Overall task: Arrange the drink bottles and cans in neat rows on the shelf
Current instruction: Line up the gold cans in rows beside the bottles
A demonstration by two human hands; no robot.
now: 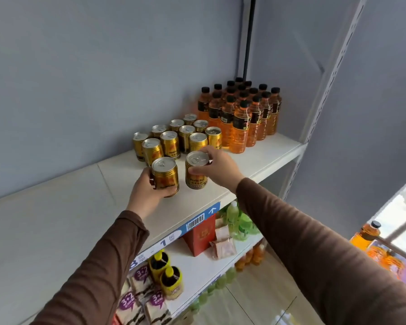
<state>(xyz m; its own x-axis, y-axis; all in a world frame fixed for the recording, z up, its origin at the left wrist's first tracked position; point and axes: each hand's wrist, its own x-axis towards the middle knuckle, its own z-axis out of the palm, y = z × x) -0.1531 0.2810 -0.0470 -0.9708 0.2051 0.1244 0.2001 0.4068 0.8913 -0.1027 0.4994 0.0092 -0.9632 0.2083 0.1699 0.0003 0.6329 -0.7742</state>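
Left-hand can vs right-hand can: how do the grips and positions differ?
The left hand wraps the left can around its side, low on the body; the right hand pinches the right can from above at its top rim. The left can sits nearer the shelf front edge; the right can is closer to the can rows. Both are upright gold cans with silver pull-tab lids.

soft daylight from right; wide-angle edges warp.

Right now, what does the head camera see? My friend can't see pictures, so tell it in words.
A person holds two gold cans at the front of a white shelf: the left hand grips one can, the right hand grips another can by its top. Behind stand rows of gold cans and orange bottles.
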